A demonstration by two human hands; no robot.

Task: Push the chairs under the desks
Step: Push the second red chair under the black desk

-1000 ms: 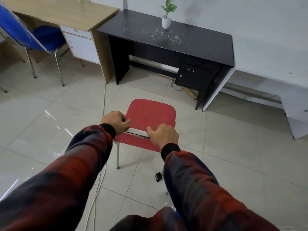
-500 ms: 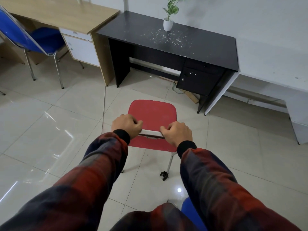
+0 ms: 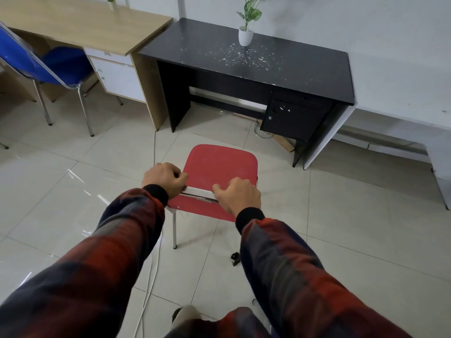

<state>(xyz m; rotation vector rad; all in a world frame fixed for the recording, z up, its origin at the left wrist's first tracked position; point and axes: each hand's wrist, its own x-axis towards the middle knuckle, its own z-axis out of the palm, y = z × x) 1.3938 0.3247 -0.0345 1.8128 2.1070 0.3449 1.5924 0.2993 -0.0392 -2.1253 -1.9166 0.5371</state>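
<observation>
both hands grip the top edge of the backrest of a red plastic chair with thin metal legs (image 3: pixel 219 167). the left hand (image 3: pixel 164 179) curls its fingers over the left corner of the backrest, and the right hand (image 3: pixel 238 196) curls over the right part, a strip of pale edge showing between the two grips. both arms wear red and dark plaid sleeves with black cuffs.

the red chair stands on the pale tiled floor (image 3: pixel 341 228), out in the open, its seat pointing away from the grips toward the black rectangular desk (image 3: pixel 280 62) ahead. the chair is well apart from that desk and none of it is under the top. beyond the grips, the black desk's open knee space lies ahead and a little to the left, with its dark drawer cabinet (image 3: pixel 292 118) ahead and to the right. a white pot with a green leafy plant (image 3: pixel 246 36) stands on the black desk among scattered white flecks.

left of the black desk and touching it stands a light wooden desk with white drawers (image 3: pixel 85 23). a blue plastic chair with chrome legs (image 3: pixel 56 64) stands far left of the grips, its seat partly under the wooden desk.

a white cable (image 3: pixel 152 264) runs along the floor just left of the red chair's near leg. a small black piece of debris (image 3: pixel 235 256) lies on the floor beneath the right forearm.
</observation>
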